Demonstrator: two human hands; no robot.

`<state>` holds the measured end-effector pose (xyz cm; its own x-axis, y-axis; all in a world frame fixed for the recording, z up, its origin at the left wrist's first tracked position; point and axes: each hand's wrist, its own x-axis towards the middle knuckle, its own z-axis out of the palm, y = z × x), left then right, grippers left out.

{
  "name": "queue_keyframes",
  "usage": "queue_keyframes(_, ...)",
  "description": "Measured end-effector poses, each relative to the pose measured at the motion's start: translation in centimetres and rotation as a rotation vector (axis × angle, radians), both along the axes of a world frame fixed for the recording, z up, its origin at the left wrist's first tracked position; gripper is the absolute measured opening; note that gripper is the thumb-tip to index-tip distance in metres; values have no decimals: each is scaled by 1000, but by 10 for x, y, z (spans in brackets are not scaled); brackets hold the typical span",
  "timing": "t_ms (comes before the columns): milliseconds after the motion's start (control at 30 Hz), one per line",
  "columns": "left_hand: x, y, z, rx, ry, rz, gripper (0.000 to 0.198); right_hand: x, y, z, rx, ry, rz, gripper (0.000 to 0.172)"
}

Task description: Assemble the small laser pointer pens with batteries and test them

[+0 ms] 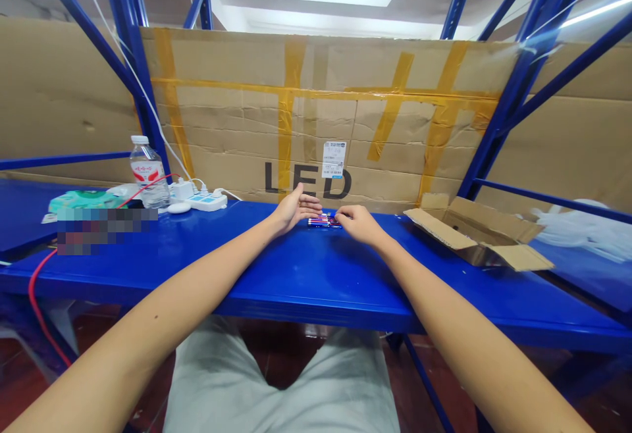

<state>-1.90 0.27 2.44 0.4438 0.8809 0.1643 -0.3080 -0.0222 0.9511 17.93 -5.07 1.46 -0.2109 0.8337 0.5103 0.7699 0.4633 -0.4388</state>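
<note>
Several small slim cylinders (323,221), blue with white and red bands and looking like batteries, lie side by side on the blue table (296,268). Just left of them is my left hand (292,212), fingers stretched out and thumb raised, its fingertips close to their far side. My right hand (359,224) rests at their right end with its fingers curled and pressed together. What the right fingertips grip is too small and too covered to make out.
An open cardboard box (469,222) sits at the right. On the left stand a water bottle (149,173), a white power strip (207,201) with plugs, and a teal packet (83,201). A large cardboard panel (237,124) marked LED closes off the back, between blue rack posts.
</note>
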Motion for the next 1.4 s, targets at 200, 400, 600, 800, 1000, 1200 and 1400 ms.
queue_keyframes(200,0,0,0,-18,-38,-2,64,-1,0,1,-43,27,9,26)
queue_keyframes(400,0,-1,1,-13,-26,8,62,-1,0,1,-46,42,8,25)
queue_keyframes(600,1,3,-3,92,39,29,51,-1,-1,2,-3,81,-18,26)
queue_keyframes(800,2,0,-11,631,356,113,16,-1,2,-1,-50,40,105,30)
queue_keyframes(1000,0,-3,-13,941,602,161,14,-2,5,-8,-163,114,238,23)
queue_keyframes(1200,0,-9,-11,965,636,135,11,2,12,-16,-240,238,210,30)
queue_keyframes(1400,-2,-7,-11,912,646,248,9,14,23,-15,-53,260,123,19)
